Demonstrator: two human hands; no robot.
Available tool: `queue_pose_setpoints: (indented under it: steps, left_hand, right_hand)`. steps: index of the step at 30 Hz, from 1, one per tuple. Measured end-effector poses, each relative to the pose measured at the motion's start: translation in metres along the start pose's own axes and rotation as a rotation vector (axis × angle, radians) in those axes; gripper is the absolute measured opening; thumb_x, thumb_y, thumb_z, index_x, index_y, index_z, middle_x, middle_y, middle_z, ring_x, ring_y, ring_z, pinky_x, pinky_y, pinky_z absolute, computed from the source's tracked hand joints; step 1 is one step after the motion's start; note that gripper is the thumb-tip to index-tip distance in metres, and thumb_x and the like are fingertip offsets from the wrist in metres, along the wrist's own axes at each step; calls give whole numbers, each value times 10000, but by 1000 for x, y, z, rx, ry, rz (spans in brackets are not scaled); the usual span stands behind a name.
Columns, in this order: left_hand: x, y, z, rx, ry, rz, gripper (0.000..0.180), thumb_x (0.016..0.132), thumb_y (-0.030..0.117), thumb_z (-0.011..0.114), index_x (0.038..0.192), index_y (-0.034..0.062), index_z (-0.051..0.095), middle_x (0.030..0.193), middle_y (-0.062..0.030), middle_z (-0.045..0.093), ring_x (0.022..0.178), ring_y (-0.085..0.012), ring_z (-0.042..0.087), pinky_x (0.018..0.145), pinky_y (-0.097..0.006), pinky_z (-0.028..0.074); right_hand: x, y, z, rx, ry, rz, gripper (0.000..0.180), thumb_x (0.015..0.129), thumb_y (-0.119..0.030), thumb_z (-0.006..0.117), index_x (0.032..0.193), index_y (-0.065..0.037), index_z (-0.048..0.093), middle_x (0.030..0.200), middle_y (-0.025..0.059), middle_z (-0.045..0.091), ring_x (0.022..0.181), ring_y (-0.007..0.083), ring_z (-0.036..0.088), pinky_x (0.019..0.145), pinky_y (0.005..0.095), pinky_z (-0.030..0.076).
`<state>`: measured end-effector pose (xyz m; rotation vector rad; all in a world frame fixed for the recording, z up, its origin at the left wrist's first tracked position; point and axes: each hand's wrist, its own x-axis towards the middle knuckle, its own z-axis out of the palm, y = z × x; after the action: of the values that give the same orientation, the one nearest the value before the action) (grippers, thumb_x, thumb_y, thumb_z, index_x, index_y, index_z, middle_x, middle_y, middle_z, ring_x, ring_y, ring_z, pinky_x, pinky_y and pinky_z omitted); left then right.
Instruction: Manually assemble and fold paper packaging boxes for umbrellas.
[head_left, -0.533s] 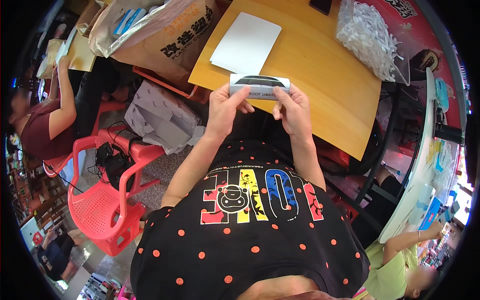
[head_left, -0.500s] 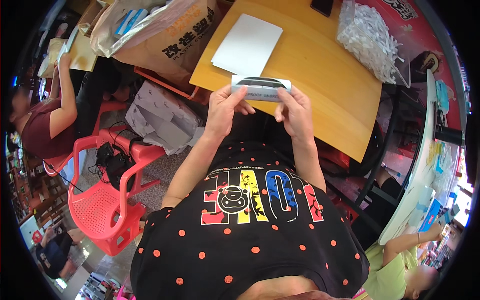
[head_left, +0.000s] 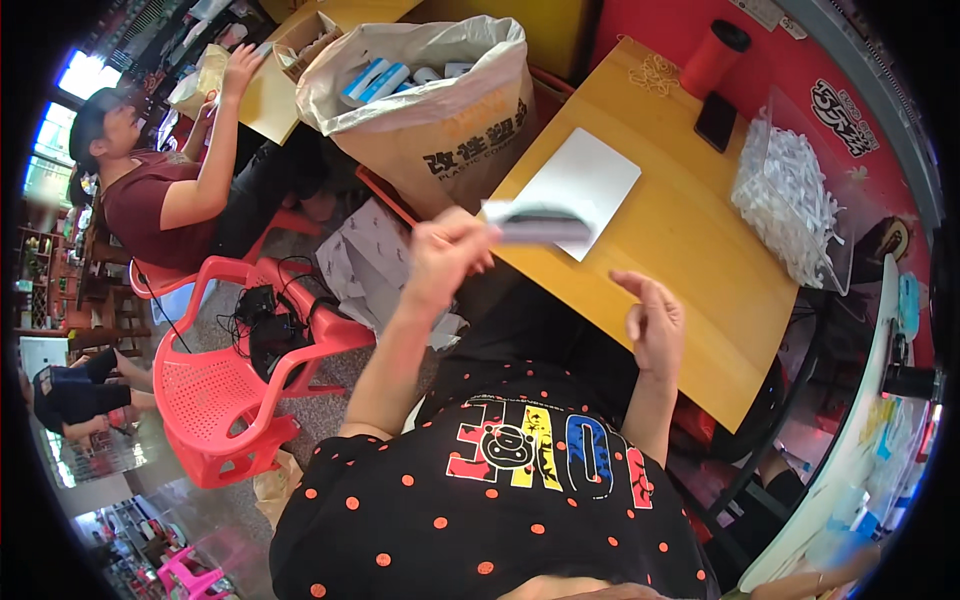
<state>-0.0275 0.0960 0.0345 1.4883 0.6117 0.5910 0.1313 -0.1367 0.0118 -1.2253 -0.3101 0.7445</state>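
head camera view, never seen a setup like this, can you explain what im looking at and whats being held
There is no machine here, just a person's bare hands. The picture comes from a wide camera worn on that person's head, looking down, which is why straight edges bend near the rim.

The left hand holds a white and dark piece, too blurred to make out clearly. The right hand is apart from it and looks empty.

On the wooden table are white paper, a dark phone and a clear container of white strips.
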Motion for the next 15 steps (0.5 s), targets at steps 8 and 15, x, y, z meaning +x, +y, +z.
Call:
queue_pose_setpoints:
  steps: [8, 15]
  left_hand:
    - [129, 76, -80, 729, 490, 464, 306, 832, 137, 690, 1087, -24, 638, 969, -161, 665, 823, -225, 666, 719, -323, 509]
    - [97, 22, -45, 603, 359, 383, 473, 841, 130, 681, 1269, -3, 531, 1170, -205, 607, 1042, -263, 629, 850, -343, 517]
  right_hand:
    - [-2, 6, -23, 40, 110, -74, 240, 968, -162, 521, 1025, 28, 658, 958, 141, 698, 518, 34, 485, 470, 152, 361]
    - [0, -1, 2, -648, 46, -154, 262, 876, -149, 631, 1066, 31, 649, 1026, 131, 677, 702, 132, 559, 625, 250, 448]
